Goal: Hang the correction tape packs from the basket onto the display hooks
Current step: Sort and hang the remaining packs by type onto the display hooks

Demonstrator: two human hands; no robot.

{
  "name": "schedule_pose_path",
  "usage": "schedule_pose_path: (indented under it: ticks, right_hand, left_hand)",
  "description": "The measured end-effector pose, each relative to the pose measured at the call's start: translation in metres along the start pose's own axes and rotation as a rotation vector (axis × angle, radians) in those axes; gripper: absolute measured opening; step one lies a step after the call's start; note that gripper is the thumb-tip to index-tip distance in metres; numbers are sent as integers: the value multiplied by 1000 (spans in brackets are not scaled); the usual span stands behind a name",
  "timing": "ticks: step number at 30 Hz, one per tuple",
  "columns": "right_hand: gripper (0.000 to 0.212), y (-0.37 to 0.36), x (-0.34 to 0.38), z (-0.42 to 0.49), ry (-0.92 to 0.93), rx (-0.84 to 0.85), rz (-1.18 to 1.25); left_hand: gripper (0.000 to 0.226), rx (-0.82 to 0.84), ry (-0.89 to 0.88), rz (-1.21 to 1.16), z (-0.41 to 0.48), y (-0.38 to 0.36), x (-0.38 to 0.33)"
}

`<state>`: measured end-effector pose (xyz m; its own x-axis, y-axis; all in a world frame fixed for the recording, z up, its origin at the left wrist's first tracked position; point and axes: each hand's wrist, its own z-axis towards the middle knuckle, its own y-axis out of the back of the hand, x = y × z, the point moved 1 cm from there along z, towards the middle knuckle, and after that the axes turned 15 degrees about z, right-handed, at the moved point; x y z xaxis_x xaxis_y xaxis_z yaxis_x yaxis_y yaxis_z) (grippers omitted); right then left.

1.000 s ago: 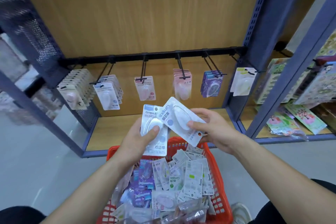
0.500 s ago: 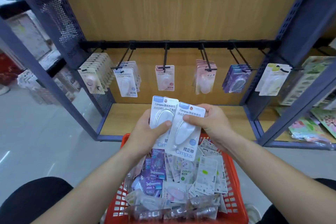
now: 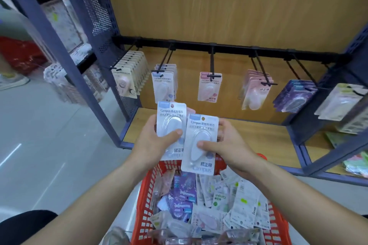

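Observation:
My left hand [image 3: 154, 143] grips a white-and-blue correction tape pack [image 3: 171, 117], thumb across its blister. My right hand [image 3: 229, 145] holds a second matching pack [image 3: 201, 143] upright, overlapping the first on its right. Both packs sit above the red basket [image 3: 146, 201], which holds several mixed packs in purple, white and pink. Just beyond the left pack hangs a hook [image 3: 164, 61] with several matching blue-topped packs [image 3: 163, 85]. The black hook rail [image 3: 219, 44] crosses the wooden back panel.
Other hooks carry beige packs [image 3: 129, 77], pink packs [image 3: 209, 87], pale pink packs [image 3: 256, 91], purple packs [image 3: 294, 95] and white-green packs [image 3: 340, 101]. A wooden shelf board [image 3: 258, 137] lies under them. A dark perforated upright [image 3: 93, 16] stands left; neighbouring shelving stands right.
The right-hand pack has been turned upright and set beside the left-hand pack. Both hands have lifted toward the blue-topped hook, and the view has shifted left.

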<state>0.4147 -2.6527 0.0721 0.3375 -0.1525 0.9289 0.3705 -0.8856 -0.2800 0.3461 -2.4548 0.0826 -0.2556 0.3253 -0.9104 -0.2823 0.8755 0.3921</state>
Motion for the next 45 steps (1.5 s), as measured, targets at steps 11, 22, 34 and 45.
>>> schedule_pose_path:
  ticks: [11, 22, 34, 45]
  right_hand:
    - [12, -76, 3, 115, 194, -127, -52]
    - [9, -109, -17, 169, 276, -221, -5]
    - [16, -104, -17, 190, 240, -317, -31]
    - [60, -92, -17, 194, 62, -439, -389]
  left_hand:
    - [37, -72, 146, -32, 33, 87, 30]
    - [39, -92, 147, -81, 47, 101, 43]
    - [41, -101, 149, -67, 55, 98, 45]
    - [41, -84, 149, -79, 57, 94, 39]
